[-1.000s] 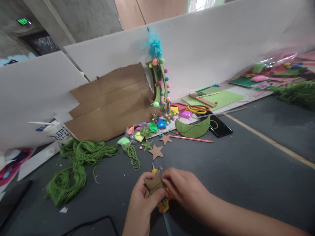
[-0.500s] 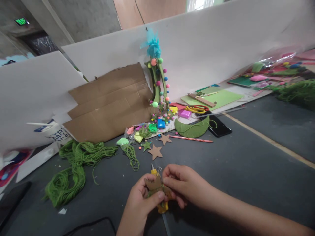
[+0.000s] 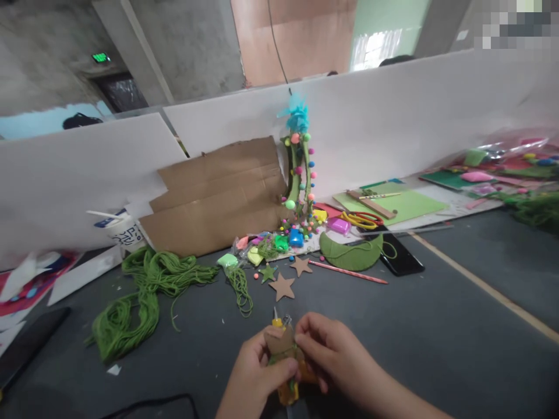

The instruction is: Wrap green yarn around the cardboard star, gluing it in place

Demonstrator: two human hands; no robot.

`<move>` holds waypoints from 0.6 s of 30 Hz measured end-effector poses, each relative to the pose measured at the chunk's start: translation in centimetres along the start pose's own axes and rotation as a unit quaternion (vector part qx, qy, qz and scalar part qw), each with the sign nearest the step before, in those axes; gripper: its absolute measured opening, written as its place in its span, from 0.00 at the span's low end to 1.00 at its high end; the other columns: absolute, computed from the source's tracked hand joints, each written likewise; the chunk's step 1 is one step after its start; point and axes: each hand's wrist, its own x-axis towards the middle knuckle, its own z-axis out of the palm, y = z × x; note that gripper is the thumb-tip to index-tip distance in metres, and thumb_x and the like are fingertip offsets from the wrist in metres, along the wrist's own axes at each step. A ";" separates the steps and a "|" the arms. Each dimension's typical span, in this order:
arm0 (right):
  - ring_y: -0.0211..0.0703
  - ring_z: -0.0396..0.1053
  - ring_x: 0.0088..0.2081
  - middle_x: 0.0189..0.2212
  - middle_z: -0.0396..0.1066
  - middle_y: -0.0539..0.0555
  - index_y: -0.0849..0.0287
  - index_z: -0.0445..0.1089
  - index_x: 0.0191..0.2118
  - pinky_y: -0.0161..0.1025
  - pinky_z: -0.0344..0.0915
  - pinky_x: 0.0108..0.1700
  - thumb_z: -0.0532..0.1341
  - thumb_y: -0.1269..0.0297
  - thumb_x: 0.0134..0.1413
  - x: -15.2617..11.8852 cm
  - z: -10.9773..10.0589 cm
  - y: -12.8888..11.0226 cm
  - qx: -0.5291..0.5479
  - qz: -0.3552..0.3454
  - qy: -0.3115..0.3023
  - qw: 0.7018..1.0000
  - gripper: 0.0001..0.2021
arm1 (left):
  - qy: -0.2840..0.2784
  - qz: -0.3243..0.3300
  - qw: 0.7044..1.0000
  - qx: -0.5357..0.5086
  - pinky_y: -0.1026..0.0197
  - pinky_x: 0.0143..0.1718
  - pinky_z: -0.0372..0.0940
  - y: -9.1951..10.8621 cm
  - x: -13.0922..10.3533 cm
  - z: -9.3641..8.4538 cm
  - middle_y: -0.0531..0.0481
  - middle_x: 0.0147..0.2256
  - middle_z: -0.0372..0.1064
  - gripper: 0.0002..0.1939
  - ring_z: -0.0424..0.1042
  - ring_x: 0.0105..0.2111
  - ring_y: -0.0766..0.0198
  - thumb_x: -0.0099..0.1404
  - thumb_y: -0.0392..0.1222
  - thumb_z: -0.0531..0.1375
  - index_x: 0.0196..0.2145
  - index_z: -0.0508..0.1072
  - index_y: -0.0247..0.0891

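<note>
My left hand [image 3: 262,372] grips a brown cardboard star [image 3: 282,344] with green yarn wound round it. At the star's right edge, my right hand [image 3: 332,349] has thumb and forefinger pinched together; what lies between them is too small to make out. Beneath the star and the hands lies a yellow glue gun [image 3: 288,393], its nozzle pointing away from me. Beyond the hands are two bare cardboard stars [image 3: 283,287] and a small green-wrapped star [image 3: 268,273]. Loops of green yarn [image 3: 240,288] lie to their left.
A large green yarn bundle [image 3: 126,326] lies at left. Behind stand folded cardboard [image 3: 218,203] and a pompom-trimmed decoration [image 3: 299,174]. A green crescent [image 3: 351,253], pencil [image 3: 349,272], black phone [image 3: 404,256] and scissors [image 3: 361,219] are at centre right. A cord crosses the front left.
The view has tilted up and shifted, so the table items appear lower and mostly further right. Both hands remain at the yarn-wound star, with little change in their hold.
</note>
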 end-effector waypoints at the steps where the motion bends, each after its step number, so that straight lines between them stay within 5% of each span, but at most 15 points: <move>1: 0.28 0.56 0.11 0.14 0.62 0.41 0.57 0.60 0.29 0.26 0.49 0.13 0.56 0.56 0.54 0.0 0.0 0.1 0.000 0.000 0.000 1.000 0.10 | 0.006 -0.007 1.000 -0.001 0.63 0.29 0.61 0.0 0.0 0.1 0.52 0.22 0.70 0.08 0.67 0.25 0.64 0.45 0.38 0.69 0.25 0.75 0.34; 18: 0.28 0.55 0.10 0.13 0.62 0.41 0.58 0.59 0.29 0.25 0.44 0.11 0.58 0.40 0.46 0.3 -0.3 0.1 0.065 0.037 -0.048 0.996 0.23 | -0.038 -0.009 0.999 -0.013 0.60 0.33 0.60 0.1 -0.5 0.3 0.50 0.27 0.71 0.11 0.68 0.28 0.60 0.52 0.42 0.66 0.33 0.74 0.35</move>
